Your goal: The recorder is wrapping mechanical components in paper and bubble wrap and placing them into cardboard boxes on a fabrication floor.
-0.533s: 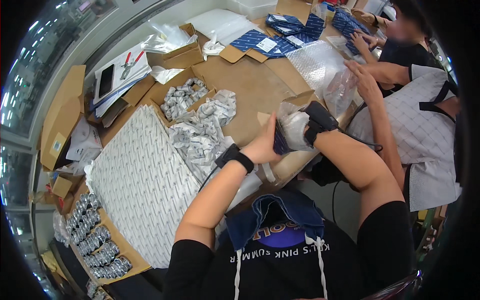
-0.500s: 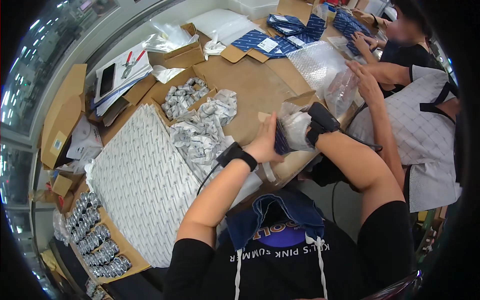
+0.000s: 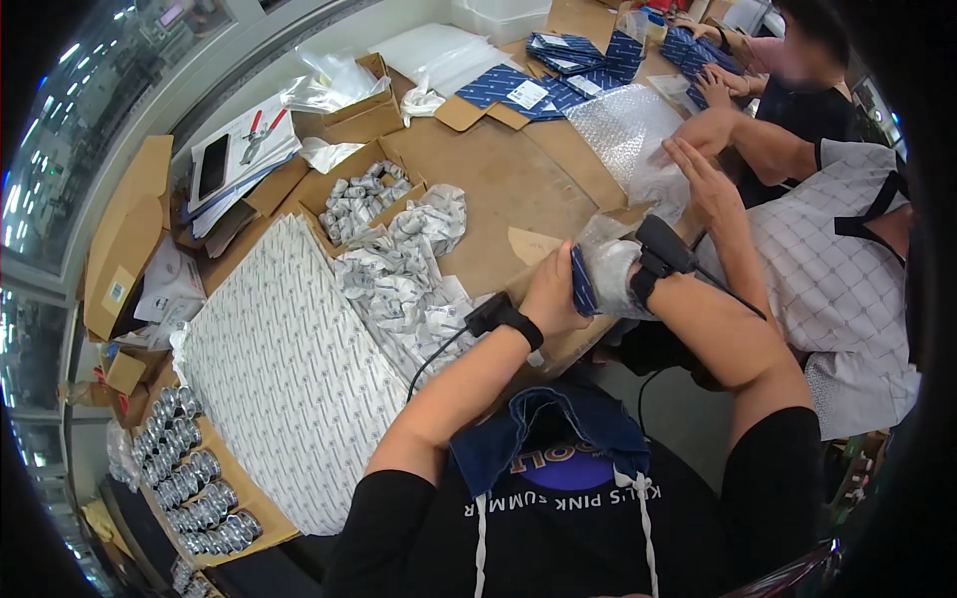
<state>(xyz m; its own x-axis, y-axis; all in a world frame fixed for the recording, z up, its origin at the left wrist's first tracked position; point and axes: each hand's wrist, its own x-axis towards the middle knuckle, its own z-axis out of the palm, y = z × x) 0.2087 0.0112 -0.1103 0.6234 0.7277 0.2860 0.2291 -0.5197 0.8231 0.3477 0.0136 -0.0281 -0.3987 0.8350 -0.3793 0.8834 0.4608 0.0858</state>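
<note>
In front of me, at the near table edge, my left hand (image 3: 551,294) grips the side of a small dark-blue patterned box (image 3: 583,282). Clear bubble wrap (image 3: 610,261) bulges from the box's right side. My right forearm (image 3: 713,329) reaches to it from the right, a black device strapped round the wrist. The wrap hides the fingers of my right hand, so what they grip cannot be made out. A brown cardboard flap (image 3: 531,244) stands just beyond my left hand.
Crumpled printed paper (image 3: 399,274) and a carton of small wrapped parts (image 3: 369,194) lie left. Nearer are a printed paper sheet (image 3: 289,369) and rows of metal rings (image 3: 204,488). Co-workers' hands (image 3: 708,174) work at the right, beside a bubble-wrap sheet (image 3: 628,130).
My hands and the blue box have shifted slightly right. My left hand's fingers, stretched along the box before, now curl round its side. The co-worker's hands have moved over the bubble-wrap sheet.
</note>
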